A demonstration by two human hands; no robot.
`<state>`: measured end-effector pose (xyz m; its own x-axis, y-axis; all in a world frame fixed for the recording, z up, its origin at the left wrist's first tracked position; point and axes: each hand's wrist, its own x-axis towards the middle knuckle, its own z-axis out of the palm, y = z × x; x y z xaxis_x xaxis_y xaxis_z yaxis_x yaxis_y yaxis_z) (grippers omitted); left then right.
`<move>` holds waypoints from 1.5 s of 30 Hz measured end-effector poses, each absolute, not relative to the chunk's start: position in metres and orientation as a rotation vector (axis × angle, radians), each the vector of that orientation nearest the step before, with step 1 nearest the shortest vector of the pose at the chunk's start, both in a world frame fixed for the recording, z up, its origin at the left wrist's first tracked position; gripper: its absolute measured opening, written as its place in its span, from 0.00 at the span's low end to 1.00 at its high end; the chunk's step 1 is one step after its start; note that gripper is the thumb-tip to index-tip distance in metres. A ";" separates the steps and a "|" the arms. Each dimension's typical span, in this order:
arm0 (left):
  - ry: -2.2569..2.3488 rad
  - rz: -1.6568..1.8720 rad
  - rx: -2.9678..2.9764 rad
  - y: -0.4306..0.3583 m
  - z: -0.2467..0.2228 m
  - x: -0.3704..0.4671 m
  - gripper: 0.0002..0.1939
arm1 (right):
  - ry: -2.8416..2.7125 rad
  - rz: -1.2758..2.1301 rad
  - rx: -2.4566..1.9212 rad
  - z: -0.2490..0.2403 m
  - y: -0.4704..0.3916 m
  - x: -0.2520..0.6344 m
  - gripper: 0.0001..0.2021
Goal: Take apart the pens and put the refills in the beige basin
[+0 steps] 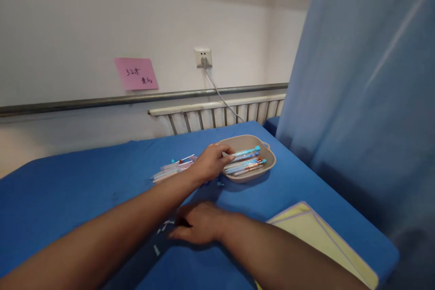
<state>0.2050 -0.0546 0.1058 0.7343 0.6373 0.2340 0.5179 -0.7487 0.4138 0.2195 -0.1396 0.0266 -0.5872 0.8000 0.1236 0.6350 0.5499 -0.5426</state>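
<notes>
Across the table's middle reaches my left hand (214, 161), thumb and fingers closed on a slim pen (244, 152) with a bright blue end. It holds the pen over a beige tray (270, 163) in which several similar pens (244, 166) lie side by side. Partly behind my left forearm is a loose bunch of pens (168, 172) on the blue cloth. Lower down, my right hand (200, 223) hovers low over the cloth, thumb apart from the curled fingers, nothing visible between them. Small white pieces (163, 227) lie scattered by its fingertips; another white piece (157, 250) lies closer to me.
A yellow folded cloth or mat (316, 231) with a purple edge lies at the right, partly under my right forearm. Blue curtain fabric (360, 77) hangs beside the table (102, 181). A plugged-in cable (220, 95) runs down the wall behind it, near a pink note (136, 74).
</notes>
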 end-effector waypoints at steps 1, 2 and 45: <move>0.937 0.460 2.673 -0.052 0.104 0.216 0.11 | -2.450 0.635 -1.173 0.027 -0.139 0.220 0.23; 0.982 0.391 2.734 -0.050 0.103 0.227 0.12 | -2.468 0.628 -1.168 0.027 -0.138 0.220 0.22; 1.626 0.848 2.142 -0.088 0.028 -0.034 0.13 | -1.754 0.366 -1.579 -0.003 -0.118 0.242 0.08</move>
